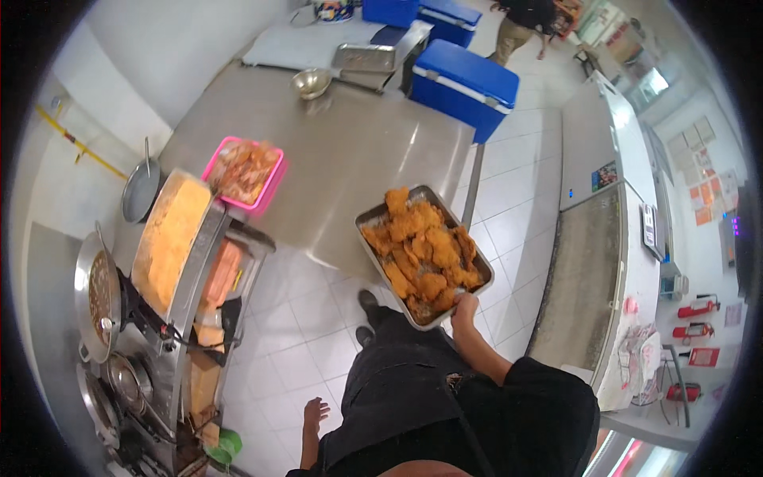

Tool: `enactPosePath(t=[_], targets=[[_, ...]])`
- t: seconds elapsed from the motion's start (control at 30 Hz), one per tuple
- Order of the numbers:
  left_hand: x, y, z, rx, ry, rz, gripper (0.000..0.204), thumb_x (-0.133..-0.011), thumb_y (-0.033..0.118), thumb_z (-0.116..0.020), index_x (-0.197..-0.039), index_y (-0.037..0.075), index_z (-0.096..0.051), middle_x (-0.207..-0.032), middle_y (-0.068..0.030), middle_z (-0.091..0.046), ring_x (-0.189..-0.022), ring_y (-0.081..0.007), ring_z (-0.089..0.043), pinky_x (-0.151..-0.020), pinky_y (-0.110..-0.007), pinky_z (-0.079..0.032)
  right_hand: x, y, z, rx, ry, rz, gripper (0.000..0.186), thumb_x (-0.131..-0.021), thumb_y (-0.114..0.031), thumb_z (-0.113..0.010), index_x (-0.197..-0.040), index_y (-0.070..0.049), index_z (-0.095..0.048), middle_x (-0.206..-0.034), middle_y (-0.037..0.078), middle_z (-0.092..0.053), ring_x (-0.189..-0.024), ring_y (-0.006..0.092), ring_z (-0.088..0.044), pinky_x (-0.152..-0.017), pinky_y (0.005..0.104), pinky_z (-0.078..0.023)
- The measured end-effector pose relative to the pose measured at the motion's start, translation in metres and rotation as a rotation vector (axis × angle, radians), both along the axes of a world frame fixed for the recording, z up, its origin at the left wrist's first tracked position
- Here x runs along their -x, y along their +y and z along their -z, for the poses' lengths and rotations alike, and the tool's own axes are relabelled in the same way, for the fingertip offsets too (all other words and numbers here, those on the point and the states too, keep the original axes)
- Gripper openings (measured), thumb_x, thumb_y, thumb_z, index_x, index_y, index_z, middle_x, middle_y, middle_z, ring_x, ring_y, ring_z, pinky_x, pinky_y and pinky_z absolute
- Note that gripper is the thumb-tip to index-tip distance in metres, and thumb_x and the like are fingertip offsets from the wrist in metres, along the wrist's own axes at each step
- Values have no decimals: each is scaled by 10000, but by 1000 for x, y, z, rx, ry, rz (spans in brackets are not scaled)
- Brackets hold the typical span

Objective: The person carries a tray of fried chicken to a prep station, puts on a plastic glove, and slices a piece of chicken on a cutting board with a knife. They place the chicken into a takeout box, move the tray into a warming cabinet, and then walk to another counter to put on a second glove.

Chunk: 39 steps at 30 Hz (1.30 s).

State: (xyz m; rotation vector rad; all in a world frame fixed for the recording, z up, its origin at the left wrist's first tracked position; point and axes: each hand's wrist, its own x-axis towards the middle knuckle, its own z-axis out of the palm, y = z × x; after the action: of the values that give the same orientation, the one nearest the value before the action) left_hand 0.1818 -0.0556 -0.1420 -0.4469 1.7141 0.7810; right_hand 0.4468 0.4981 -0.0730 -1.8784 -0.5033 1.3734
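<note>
- Two hands: the right hand (465, 308), right of centre in the lower half of the frame, pinches the rim of a metal tray at its lower right corner; the left hand (316, 412), at lower centre-left, hangs low with fingers loosely spread, well apart from the tray.
- One held metal tray (430, 195), just right of the frame's centre, tilted in view and heaped with golden-brown fried pieces (425, 246); they overlap too much to count. Its upper left side overlaps the edge of the counter (381, 151); whether the two touch, I cannot tell.
- One pink tub (274, 187), left of centre in the upper half, full of raw-looking meat pieces (242, 167), also piled too closely to count.
- One broad container (176, 238) at middle left, filled with something orange-yellow, just below the pink tub.
- One wok (83, 298) at the far left, holding brown liquid; one dark frying pan (143, 191) above it.
- One metal bowl (311, 83) and one shallow metal pan (364, 57) at upper centre-left, near each other.
- Three blue coolers (465, 79) at top centre, each with its lid down.
- One other person (520, 28) at the top, right of centre.
</note>
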Motion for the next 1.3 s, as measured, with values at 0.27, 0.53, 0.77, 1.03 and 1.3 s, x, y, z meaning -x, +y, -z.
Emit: enactPosePath(t=[0.27,0.53,0.77,1.03,1.3], targets=[[-34,189,-13,-178,189,324,383,-1071,358,-538,-1330,80,-582,-1040,-96,-750,-887,-205,-736,-716,-350,-545,-159,-12,-57,-153,53,228,112,-737,-15,-546,-668,-48,-464,-723,46,-445,-612,238,-471,-552,428,-354],[-152,550,-27,-597,-81,1103,399,-1093,419,-502,-1248,80,-644,-974,-55,-732,-906,-159,-707,-759,-331,-570,-329,97,-47,-234,67,289,143,-714,-14,-503,-663,-102,-402,-681,15,-406,-560,198,-433,-511,390,-334],[-195,617,78,-668,634,1414,249,-991,272,-603,-1075,46,-665,-897,-171,-718,-843,-328,-707,-749,-448,-560,-419,253,-41,-326,78,361,103,-655,7,-497,-655,-82,-445,-668,29,-456,-568,199,-507,-490,343,-366],[-201,699,108,104,162,1370,264,-966,268,-568,-1055,58,-700,-973,-210,-719,-952,-419,-688,-820,-550,-534,-449,470,-23,-288,276,633,114,-722,12,-462,-679,-90,-438,-695,34,-481,-571,211,-478,-516,363,-394],[-239,1114,153,-120,192,1620,392,-1017,398,-559,-1040,36,-708,-1072,-202,-716,-1027,-360,-681,-887,-513,-514,-504,709,-16,-299,98,765,167,-743,-38,-469,-635,-109,-363,-657,56,-442,-591,245,-442,-574,400,-379]])
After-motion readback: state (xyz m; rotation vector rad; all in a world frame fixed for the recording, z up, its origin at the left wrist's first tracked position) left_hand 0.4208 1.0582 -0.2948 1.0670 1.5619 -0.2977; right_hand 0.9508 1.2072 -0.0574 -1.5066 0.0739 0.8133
